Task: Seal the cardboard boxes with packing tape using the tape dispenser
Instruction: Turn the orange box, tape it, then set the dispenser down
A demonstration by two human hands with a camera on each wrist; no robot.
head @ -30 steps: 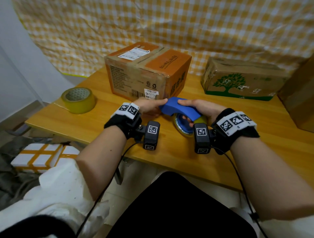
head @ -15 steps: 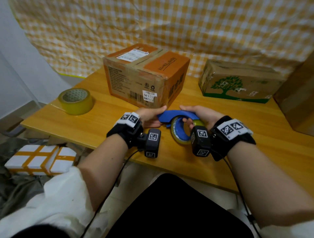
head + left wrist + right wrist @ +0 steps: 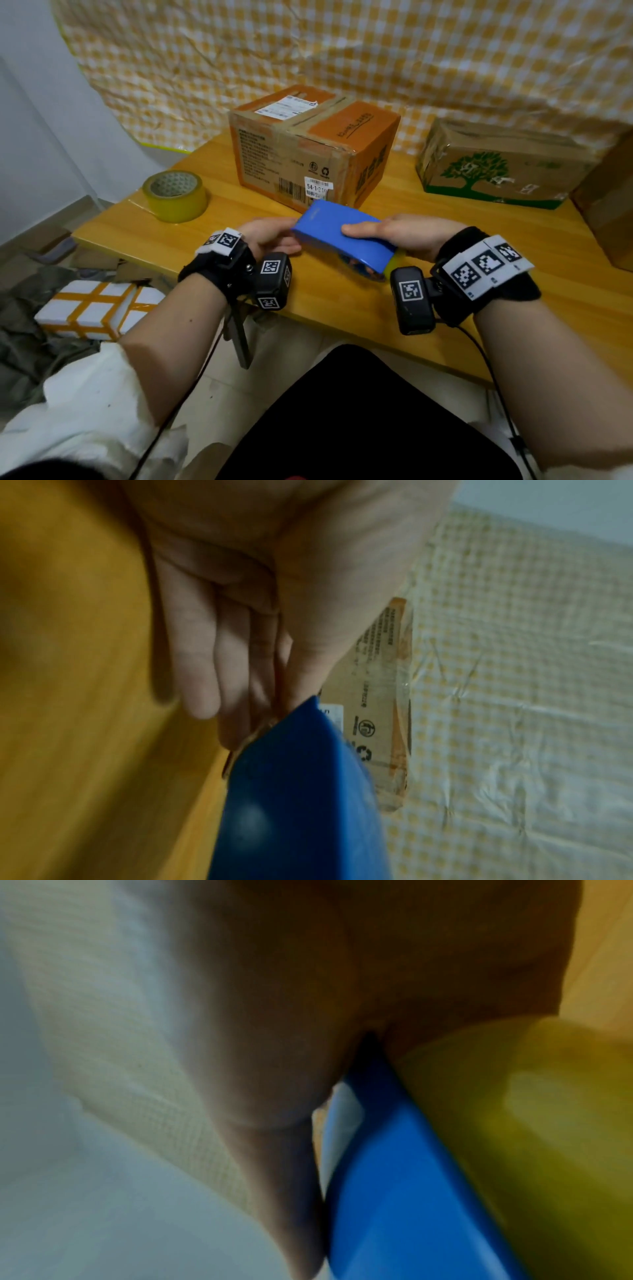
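Observation:
I hold a blue tape dispenser with both hands just above the wooden table, its flat blue back facing up. My left hand pinches its left end between thumb and fingers. My right hand grips the right end with the thumb on top, where the yellow tape roll sits under the blue body. An orange-brown cardboard box with old tape and labels stands right behind the dispenser. A second box with a green tree print stands at the back right.
A loose roll of yellow tape lies at the table's left. Another cardboard box fills the right edge. A checked sheet covers the wall behind. On the floor at the left lies a white taped parcel.
The dispenser has turned from standing on edge, with its roll showing, to lying with its blue back up. It sits a little higher and nearer the orange-brown box. Both hands stay on it.

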